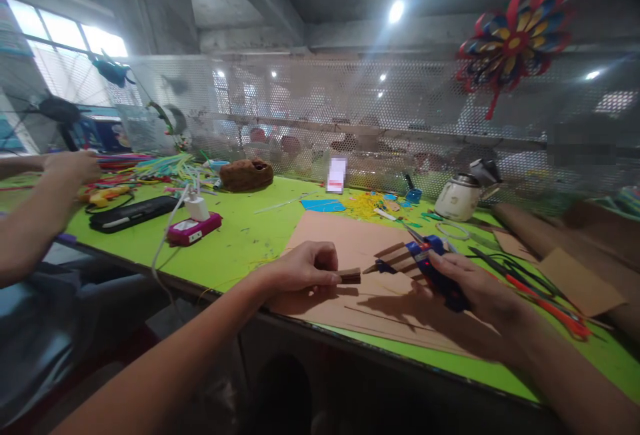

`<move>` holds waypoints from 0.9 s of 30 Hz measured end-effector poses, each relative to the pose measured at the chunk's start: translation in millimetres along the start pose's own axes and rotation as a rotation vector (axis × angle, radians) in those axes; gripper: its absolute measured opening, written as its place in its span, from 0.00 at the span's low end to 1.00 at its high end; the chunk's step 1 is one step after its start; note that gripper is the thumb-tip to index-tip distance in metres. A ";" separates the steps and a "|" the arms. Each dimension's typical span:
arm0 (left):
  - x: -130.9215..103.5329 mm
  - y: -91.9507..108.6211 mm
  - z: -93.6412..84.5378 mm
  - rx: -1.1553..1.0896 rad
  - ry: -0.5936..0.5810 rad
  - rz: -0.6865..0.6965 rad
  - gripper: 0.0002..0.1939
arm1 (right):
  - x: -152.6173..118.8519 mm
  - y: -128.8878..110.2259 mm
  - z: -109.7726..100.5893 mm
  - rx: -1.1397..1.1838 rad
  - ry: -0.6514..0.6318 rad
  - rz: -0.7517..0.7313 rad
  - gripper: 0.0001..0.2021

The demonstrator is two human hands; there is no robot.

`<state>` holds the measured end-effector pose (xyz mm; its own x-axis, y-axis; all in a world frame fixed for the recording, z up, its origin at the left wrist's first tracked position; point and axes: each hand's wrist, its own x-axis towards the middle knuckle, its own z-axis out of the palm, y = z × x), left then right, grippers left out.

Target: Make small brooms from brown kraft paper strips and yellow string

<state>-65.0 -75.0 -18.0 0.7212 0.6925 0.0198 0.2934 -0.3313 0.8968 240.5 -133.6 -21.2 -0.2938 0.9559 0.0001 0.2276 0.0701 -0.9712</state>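
Between the thumb and fingers of my left hand point(313, 267) is a small stack of brown strips point(350, 276), held just above a tan sheet point(320, 231). My right hand point(463, 281) is wrapped round a blue glue gun point(440, 268), whose dark nozzle points left at the end of the stack. Several brown strips point(397, 258) also stick out beside the gun, on the fingers' side of my right hand. Whether nozzle and stack touch, I cannot tell.
Red-handled scissors point(555, 308) and a tan piece point(580, 285) lie at the right. A white jug point(457, 196) stands behind. Left are a magenta power strip point(195, 228), a black case point(135, 213) and another person's arm point(45, 201). The table's front edge runs below my hands.
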 end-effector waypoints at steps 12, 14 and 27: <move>11.3 8.6 -2.6 0.292 -0.022 -0.010 0.11 | 0.6 -2.0 11.0 0.227 0.029 0.030 0.19; 11.4 6.7 -1.0 0.285 -0.006 -0.007 0.11 | 1.5 -1.7 11.0 0.215 0.034 0.054 0.20; 13.3 -3.1 -1.1 0.199 0.058 0.026 0.11 | 0.3 0.0 19.2 0.340 0.109 0.091 0.16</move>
<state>-57.1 -64.1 -20.1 0.6948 0.7155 0.0726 0.3972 -0.4658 0.7907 222.6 -138.8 -25.8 -0.1822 0.9798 -0.0822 -0.0787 -0.0979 -0.9921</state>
